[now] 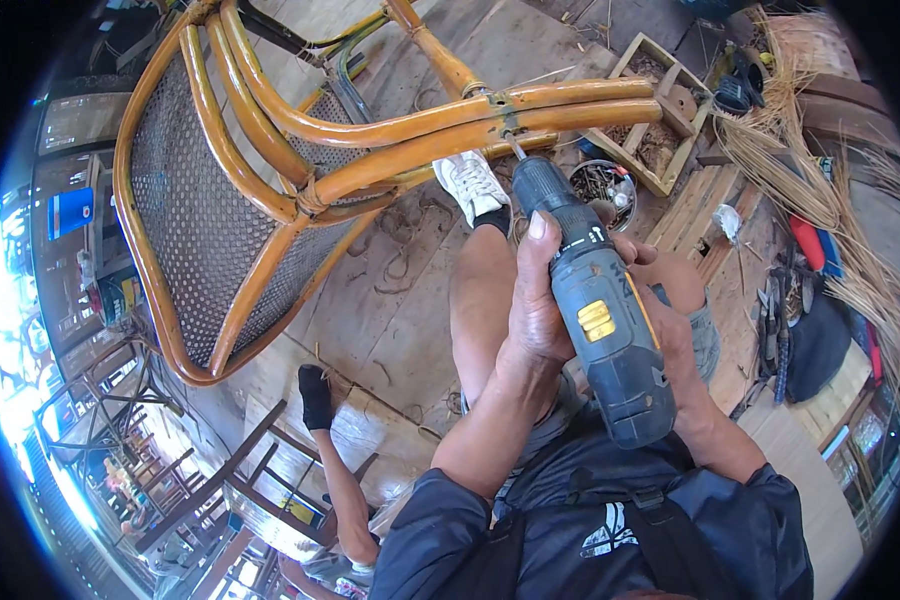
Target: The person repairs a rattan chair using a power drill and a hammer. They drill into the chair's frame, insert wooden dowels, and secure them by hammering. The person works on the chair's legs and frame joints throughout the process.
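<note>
Both of my hands are on a dark grey, blocky plastic cordless drill point(605, 320) with a yellow slider. The left hand's point(538, 310) grip is wrapped closed about it, thumb along the flank; the right hand's point(668, 325) grip closes on it from the right, fingers mostly hidden behind the casing. Drill points away from me; ribbed black chuck point(542, 185), slim metal bit point(518, 151) at the near edge of paired poles point(570, 108), contact hard to tell.

Poles belong to a glossy, amber-brown bent cane frame point(400, 150) lying ahead and to my left. Rounded, knuckled rods; joint bound with thin strip point(310, 195); side filled by grey-brown open-woven mesh point(175, 160).

Beyond the chuck, a round pale tub point(629, 205) of small dark metal pieces. Near it, a square pale-wood divided tray point(625, 165), compartments littered with brown bits.

Further right, loose straw-coloured fibre strips point(770, 190) in a looping bundle. Below, worn wooden floor point(370, 290), scattered with thin curled offcuts point(395, 275).
</note>
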The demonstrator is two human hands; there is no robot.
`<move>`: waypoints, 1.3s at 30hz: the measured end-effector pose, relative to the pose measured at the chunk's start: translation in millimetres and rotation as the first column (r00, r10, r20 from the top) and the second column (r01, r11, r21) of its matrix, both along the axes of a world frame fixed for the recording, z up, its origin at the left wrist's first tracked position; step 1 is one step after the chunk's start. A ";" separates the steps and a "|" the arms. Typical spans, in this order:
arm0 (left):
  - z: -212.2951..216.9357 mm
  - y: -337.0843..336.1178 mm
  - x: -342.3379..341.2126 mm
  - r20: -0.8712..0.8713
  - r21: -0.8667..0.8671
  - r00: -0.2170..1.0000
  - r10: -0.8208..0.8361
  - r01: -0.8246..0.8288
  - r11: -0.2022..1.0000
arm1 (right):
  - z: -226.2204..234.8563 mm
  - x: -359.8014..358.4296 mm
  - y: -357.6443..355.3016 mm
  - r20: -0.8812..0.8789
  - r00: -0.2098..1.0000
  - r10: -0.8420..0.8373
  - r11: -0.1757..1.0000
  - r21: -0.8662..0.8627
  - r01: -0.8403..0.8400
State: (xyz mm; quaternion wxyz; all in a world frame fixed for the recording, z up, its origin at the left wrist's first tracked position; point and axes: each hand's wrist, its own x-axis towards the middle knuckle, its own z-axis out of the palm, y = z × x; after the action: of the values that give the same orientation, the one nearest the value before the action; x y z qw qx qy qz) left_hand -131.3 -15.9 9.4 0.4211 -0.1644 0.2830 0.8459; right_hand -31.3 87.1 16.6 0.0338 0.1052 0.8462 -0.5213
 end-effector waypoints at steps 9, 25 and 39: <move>3.5 -3.4 5.9 -0.005 0.068 0.997 0.074 -0.073 0.995 | 14.3 -8.1 -6.6 0.084 0.995 -0.045 0.997 0.060 0.040; 6.2 -4.6 7.0 0.053 -0.002 0.999 -0.005 0.005 1.000 | 17.9 -7.5 -7.7 0.011 1.000 -0.022 0.997 -0.071 0.023; 1.8 -4.6 8.5 0.015 0.026 1.000 -0.019 0.019 0.999 | 16.9 -6.6 -7.0 0.121 0.992 -0.047 0.995 -0.079 0.057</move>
State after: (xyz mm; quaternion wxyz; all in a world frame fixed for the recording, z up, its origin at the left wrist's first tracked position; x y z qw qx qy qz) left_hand -122.7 -20.6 11.2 0.4335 -0.1625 0.2704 0.8442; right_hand -37.9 80.1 33.5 0.0749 0.1564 0.8174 -0.5494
